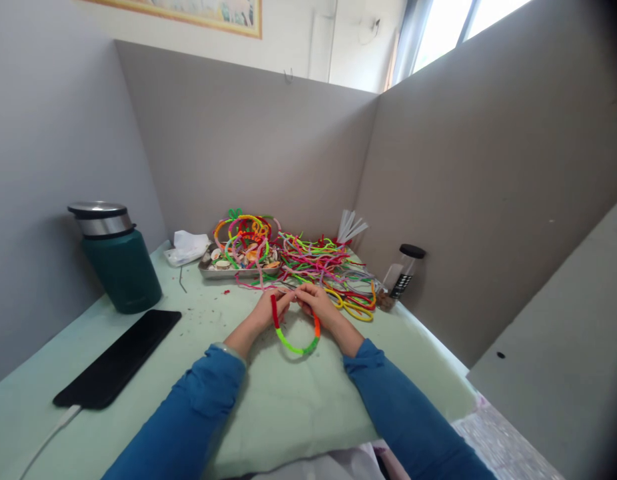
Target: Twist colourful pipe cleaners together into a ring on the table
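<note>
A ring of fuzzy chenille stem, in red, lime, green and orange, hangs below my hands over the cloth-covered table. My left hand is closed in a pinch at the ring's upper left, by the red part. My right hand pinches at the upper right, above the orange part. The fingertips of both hands meet at the top, and they hide what lies between them. Just beyond the hands spreads a heap of loose colourful chenille stems.
Behind my left hand, a metal tray holds shells and several colourful rings. A green bottle and a black phone with a cable are at left. White tissue lies at the back; a black-capped clear bottle stands right. Grey partitions enclose the table.
</note>
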The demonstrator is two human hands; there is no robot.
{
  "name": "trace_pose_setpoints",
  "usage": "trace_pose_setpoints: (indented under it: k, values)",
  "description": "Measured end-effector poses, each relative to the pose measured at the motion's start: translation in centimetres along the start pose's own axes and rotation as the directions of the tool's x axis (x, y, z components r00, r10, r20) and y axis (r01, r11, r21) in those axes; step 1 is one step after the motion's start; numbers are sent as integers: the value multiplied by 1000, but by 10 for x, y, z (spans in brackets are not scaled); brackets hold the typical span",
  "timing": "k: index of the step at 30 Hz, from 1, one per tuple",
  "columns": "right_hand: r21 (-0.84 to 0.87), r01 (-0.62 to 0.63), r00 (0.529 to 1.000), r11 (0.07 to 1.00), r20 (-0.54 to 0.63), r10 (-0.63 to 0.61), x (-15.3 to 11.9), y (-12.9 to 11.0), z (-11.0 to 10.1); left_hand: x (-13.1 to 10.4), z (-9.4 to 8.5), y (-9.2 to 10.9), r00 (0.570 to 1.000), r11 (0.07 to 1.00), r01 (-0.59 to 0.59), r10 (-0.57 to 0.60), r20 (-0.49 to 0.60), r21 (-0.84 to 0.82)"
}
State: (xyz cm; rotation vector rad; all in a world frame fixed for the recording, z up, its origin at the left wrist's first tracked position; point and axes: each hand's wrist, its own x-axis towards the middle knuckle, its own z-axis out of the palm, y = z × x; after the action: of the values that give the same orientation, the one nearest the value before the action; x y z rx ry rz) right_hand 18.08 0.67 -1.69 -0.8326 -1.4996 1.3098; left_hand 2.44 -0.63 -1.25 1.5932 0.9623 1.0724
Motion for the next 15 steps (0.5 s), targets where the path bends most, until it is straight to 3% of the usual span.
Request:
trace_pose_setpoints:
  k: [15]
  values:
    - [28,-12,1000,1000,15,12,1,1,-1,3,0,-4,999,997,-6,9,-38,75]
